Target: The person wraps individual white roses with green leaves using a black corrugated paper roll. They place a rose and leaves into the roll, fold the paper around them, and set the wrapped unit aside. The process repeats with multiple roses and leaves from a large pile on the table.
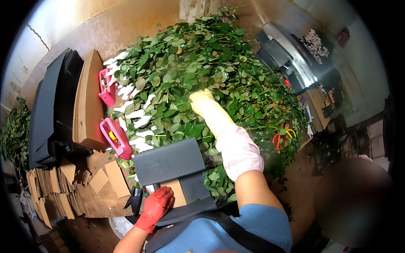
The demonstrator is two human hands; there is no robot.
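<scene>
My left hand (157, 204), in a red rubber glove, lies on a piece of brown cardboard (177, 193) over a dark corrugated sheet (169, 162) at the table's near edge. One part of that sheet is folded up on the far side. My right hand (201, 98), in a pale yellow glove with a pink striped sleeve cuff, reaches into a big heap of leafy green stems (190, 69). Whether its fingers hold a stem is hidden. White-wrapped flower heads (142, 121) line the heap's left side. A black stapler (135, 200) is left of my red glove.
Two pink tape dispensers (117, 139) (107, 87) stand left of the heap, beside upright cardboard (87, 104) and dark sheets (47, 110). Cut cardboard pieces (57, 193) fill the near left. Scissors with red and yellow handles (284, 136) lie right; a blurred round shape is lower right.
</scene>
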